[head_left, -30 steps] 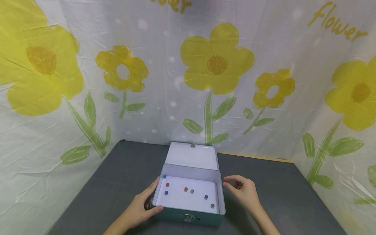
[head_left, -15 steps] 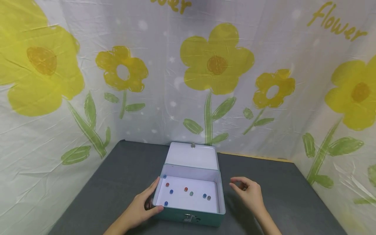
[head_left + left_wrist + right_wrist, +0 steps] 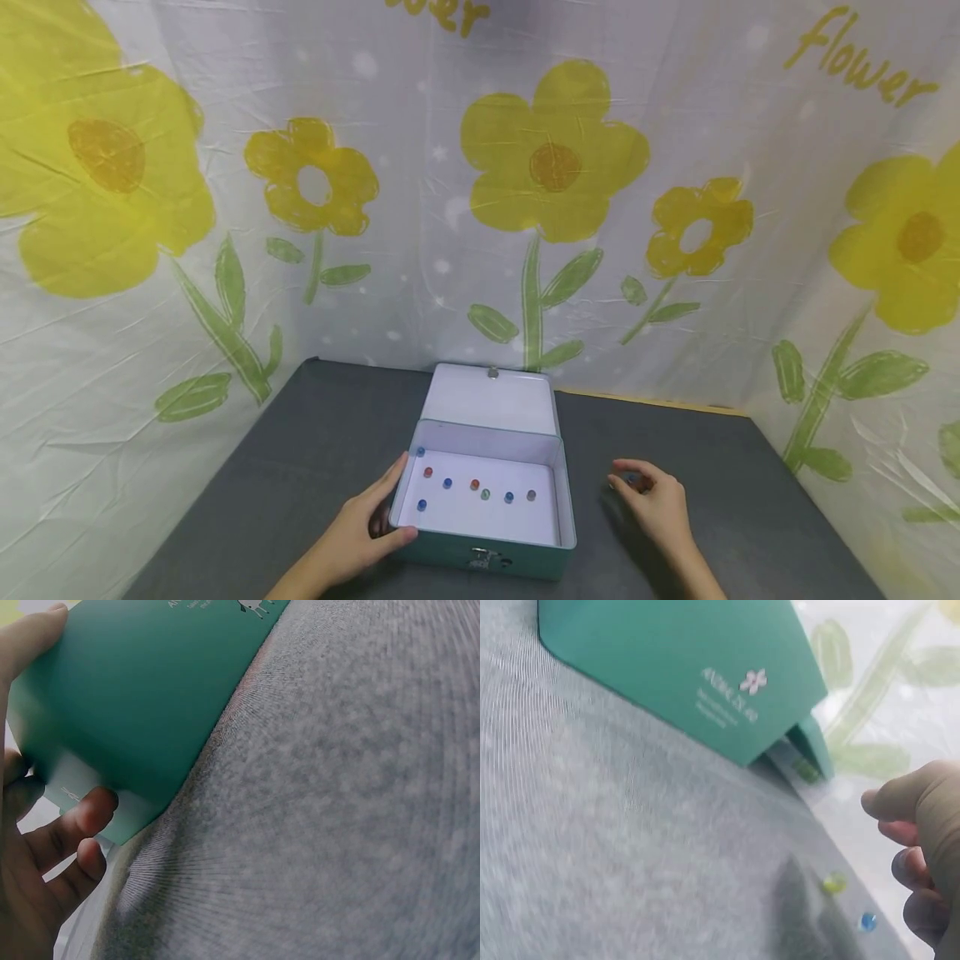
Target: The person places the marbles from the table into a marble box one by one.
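An open green tin box (image 3: 483,560) with a white inside stands on the grey table, its lid (image 3: 489,400) tipped back. My left hand (image 3: 354,529) grips the box's near left corner, thumb at the front rim and fingers along the left side. Several small marbles lie scattered on the box floor, among them a red marble (image 3: 475,484), a green marble (image 3: 485,494) and a grey marble (image 3: 531,495). Right of the box, my right hand (image 3: 656,506) hovers low with loosely bent fingers. Beside it on the table lie a yellow-green marble (image 3: 834,883) and a blue marble (image 3: 867,922).
A latch (image 3: 482,555) sits on the box's front wall. Behind and beside the table (image 3: 322,433) hangs a white curtain (image 3: 420,250) printed with yellow flowers. A yellow strip (image 3: 660,402) runs along the table's back right edge.
My right hand has moved right and slightly down, away from the box. Several marbles have rolled inside the box, and another blue one shows near its left front. The left hand stays put.
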`<state>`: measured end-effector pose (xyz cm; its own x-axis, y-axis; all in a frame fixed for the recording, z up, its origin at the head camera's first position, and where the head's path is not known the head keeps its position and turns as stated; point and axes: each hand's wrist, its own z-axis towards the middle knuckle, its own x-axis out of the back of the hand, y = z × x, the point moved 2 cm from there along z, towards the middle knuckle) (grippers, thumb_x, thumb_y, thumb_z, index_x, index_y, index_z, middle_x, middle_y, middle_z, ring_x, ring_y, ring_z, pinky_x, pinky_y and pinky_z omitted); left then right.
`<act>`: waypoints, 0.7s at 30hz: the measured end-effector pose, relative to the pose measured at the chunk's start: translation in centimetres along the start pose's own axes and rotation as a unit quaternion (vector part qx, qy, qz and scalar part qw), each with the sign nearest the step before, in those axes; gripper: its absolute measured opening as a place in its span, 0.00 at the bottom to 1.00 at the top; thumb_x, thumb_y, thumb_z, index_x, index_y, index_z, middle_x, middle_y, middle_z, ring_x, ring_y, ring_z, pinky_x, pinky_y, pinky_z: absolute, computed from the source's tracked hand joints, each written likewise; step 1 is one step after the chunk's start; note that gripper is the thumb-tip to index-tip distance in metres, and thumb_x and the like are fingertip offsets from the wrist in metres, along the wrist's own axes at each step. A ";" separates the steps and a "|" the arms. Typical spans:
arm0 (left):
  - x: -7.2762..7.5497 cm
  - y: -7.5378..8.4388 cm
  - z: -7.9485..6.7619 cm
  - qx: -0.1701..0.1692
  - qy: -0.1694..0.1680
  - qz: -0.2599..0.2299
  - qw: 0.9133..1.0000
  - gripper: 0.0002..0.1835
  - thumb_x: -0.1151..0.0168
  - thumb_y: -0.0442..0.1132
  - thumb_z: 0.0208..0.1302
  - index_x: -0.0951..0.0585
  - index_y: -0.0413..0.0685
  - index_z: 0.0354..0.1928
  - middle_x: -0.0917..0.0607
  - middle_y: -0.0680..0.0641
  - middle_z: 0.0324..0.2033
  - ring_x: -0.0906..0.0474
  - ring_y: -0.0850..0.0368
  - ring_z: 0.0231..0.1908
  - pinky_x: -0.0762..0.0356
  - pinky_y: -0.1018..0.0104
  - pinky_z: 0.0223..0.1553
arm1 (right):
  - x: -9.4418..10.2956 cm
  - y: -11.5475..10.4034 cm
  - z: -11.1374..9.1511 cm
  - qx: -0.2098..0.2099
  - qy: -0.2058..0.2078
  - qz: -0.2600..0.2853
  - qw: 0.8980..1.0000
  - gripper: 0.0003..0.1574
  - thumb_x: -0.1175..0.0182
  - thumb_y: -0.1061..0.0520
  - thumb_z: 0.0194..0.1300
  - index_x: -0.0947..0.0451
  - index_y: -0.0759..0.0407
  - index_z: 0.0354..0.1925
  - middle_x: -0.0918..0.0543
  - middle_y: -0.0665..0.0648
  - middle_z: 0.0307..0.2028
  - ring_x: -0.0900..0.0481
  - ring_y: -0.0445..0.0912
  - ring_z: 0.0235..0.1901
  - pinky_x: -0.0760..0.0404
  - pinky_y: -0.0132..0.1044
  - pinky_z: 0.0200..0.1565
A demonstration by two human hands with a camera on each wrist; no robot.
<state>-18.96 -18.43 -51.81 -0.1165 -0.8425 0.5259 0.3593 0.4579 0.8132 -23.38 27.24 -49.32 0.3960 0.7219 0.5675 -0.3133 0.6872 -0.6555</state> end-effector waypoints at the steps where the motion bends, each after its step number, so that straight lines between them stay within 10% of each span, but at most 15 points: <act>1: 0.0 0.0 0.0 -0.001 0.000 0.000 1.000 0.51 0.22 0.45 0.64 0.41 0.51 0.84 0.25 0.40 0.67 0.32 0.68 0.28 0.29 0.71 0.29 | -0.1 0.3 0.0 -0.006 -0.004 -0.004 1.000 0.14 0.20 0.64 0.57 0.09 0.60 0.43 0.18 0.49 0.18 0.33 0.35 0.14 0.34 0.31 0.18; 21: 0.0 -0.1 0.0 -0.017 0.004 -0.002 1.000 0.51 0.22 0.45 0.63 0.40 0.50 0.84 0.24 0.39 0.65 0.32 0.69 0.27 0.28 0.71 0.28 | -0.8 2.8 -0.4 -0.053 -0.047 -0.057 0.996 0.11 0.21 0.63 0.59 0.09 0.61 0.42 0.13 0.52 0.26 0.33 0.36 0.15 0.34 0.32 0.21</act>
<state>-18.99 -18.42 -51.89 -0.1113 -0.8464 0.5207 0.3911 0.4444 0.8060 -24.23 28.56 -51.81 0.3400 0.6469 0.6826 -0.1753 0.7567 -0.6298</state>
